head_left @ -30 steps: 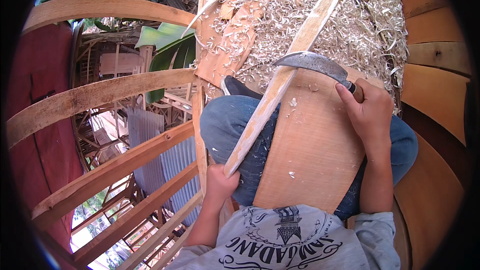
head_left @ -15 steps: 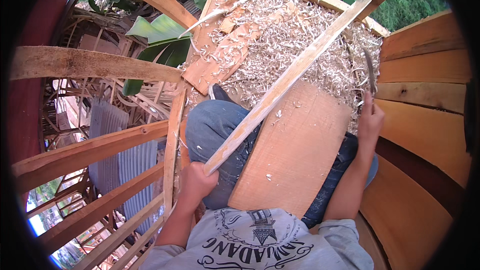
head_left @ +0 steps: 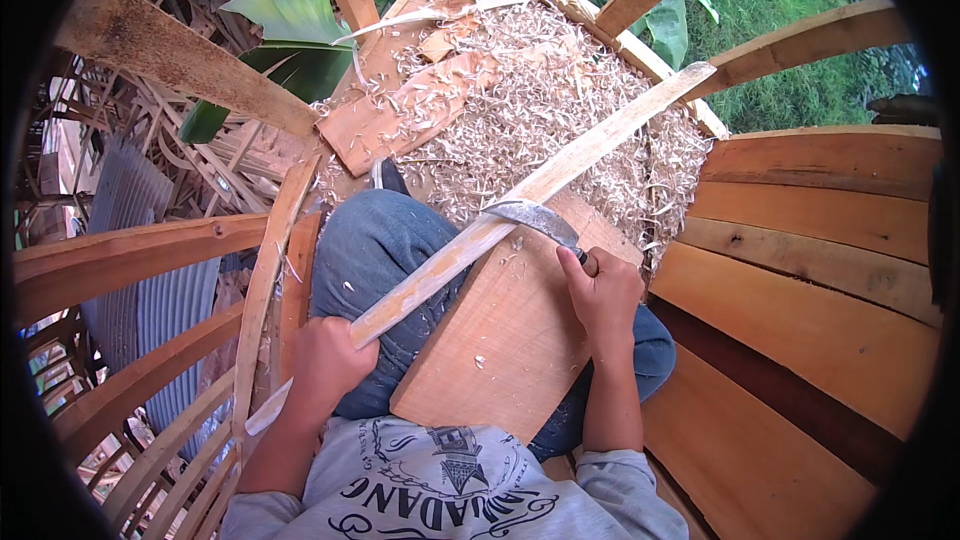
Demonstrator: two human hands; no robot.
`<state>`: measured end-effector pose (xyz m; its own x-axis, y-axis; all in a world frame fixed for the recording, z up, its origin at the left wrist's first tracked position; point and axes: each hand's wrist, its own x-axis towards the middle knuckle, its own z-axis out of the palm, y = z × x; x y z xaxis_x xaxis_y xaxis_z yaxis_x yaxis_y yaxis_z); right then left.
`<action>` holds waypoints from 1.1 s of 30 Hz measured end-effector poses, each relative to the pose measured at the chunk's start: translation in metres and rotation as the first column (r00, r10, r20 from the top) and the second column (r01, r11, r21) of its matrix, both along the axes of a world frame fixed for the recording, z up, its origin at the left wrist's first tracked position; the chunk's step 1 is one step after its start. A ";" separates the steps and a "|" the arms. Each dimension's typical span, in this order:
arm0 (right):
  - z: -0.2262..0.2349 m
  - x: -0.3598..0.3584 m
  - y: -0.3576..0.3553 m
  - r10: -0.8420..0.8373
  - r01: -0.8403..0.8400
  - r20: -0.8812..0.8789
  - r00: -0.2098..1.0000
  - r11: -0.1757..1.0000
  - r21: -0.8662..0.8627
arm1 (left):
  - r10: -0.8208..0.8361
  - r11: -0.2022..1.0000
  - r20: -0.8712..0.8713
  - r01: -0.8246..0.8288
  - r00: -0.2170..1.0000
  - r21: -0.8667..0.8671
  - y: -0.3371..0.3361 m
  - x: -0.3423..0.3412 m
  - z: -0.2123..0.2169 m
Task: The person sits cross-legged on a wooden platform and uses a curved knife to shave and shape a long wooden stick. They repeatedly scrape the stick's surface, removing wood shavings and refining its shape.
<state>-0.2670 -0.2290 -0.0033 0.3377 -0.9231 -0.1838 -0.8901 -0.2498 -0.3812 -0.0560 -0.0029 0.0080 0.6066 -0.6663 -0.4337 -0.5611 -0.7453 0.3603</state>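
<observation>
A long, pale wooden stick (head_left: pixel 590 148) runs slantwise from near my lap to the far right. My left hand (head_left: pixel 335 358) is closed around it close to its lower end, and a short tip sticks out behind the fist. My right hand (head_left: pixel 610 298) grips the dark handle of a sickle-like curved knife (head_left: pixel 545 221). Its blade lies across the upper side of the stick, roughly at mid-length. Beneath, a thick wooden board (head_left: pixel 490 340) rests slanted over my legs, with a few chips on it.
Curly wood shavings (head_left: pixel 600 100) cover the floor ahead, with a loose plank (head_left: pixel 405 120) among them at the left. Wooden rails (head_left: pixel 140 240) flank my left side; a plank wall (head_left: pixel 790 260) rises at the right. A banana leaf (head_left: pixel 285 15) hangs over the left edge.
The curved knife has come in from the far right side onto the stick, with my right hand moving left and nearer. My left hand keeps its hold. The whole view has shifted and turned.
</observation>
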 end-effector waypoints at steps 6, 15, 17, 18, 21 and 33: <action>-0.016 -0.008 -0.023 -0.055 0.052 -0.017 0.998 0.987 -0.149 | -0.031 0.999 -0.039 0.032 0.999 0.015 -0.005 0.006 0.008; -0.040 -0.098 -0.087 -0.465 0.482 0.374 0.802 0.875 0.055 | 0.008 0.999 -0.103 -0.013 0.995 -0.049 -0.002 0.011 0.000; -0.021 -0.074 -0.057 -0.443 0.432 0.407 0.799 0.893 0.125 | 0.013 0.999 -0.106 -0.017 0.994 -0.041 -0.002 0.010 0.003; -0.015 -0.060 -0.043 -0.363 0.350 0.385 0.849 0.931 0.107 | 0.008 0.999 -0.110 -0.013 0.994 -0.047 -0.004 0.011 0.005; 0.016 -0.005 0.012 -0.091 0.091 0.069 0.993 0.996 0.007 | 0.003 0.999 -0.081 -0.006 0.997 -0.037 0.000 0.009 0.001; -0.001 -0.063 -0.088 -0.320 0.290 -0.225 0.920 0.944 -0.157 | -0.057 0.997 -0.028 0.056 0.998 -0.050 0.001 0.010 -0.001</action>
